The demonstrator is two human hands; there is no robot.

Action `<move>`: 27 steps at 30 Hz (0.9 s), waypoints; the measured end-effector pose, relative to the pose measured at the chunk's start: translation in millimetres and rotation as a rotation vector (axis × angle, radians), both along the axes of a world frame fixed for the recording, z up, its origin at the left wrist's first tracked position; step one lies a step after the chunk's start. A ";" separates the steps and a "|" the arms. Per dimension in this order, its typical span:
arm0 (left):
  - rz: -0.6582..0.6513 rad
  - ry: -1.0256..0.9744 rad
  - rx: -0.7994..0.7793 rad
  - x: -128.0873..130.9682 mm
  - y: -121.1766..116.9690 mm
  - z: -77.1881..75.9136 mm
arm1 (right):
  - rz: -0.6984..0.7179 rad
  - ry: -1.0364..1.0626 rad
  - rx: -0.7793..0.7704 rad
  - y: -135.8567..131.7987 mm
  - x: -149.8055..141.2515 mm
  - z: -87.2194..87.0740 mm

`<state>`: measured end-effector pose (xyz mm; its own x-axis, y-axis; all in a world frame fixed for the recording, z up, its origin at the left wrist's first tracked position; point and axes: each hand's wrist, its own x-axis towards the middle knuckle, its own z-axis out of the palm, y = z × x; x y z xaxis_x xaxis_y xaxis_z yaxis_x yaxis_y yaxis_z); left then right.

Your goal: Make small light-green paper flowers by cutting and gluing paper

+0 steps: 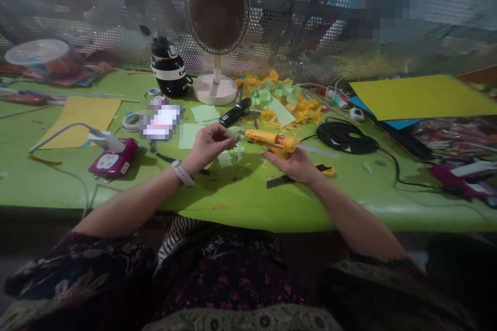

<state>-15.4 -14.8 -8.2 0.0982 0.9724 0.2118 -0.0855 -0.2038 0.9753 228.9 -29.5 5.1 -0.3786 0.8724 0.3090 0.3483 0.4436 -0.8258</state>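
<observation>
My right hand (293,164) is wrapped round a yellow hot glue gun (271,139), with a clear glue stick (320,151) jutting from its back end. The gun's nozzle points left. Between the thumb and fingers of my left hand (212,146) is a small pale green paper piece (233,132), right at the nozzle; whether they touch I cannot tell. A black stapler (235,112) lies just behind my left hand. Below my right hand rests a yellow-and-black cutter (325,169), partly hidden.
Yellow and green paper flowers (277,94) are heaped at the back. A fan (215,88), a black bottle (169,70), a tape roll (132,121) and a phone (163,121) stand or lie leftward. A black cable reel (345,137) sits right; a purple power socket (114,159) sits left.
</observation>
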 end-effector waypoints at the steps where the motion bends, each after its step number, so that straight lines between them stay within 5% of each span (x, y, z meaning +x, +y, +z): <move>1: 0.001 -0.003 -0.004 -0.1 0.3 -0.4 | 0.004 -0.010 0.000 -0.2 0.1 0.4; 27: 0.000 0.014 -0.009 -0.4 -0.9 0.7 | -0.051 -0.105 -0.004 -1.4 3.1 1.3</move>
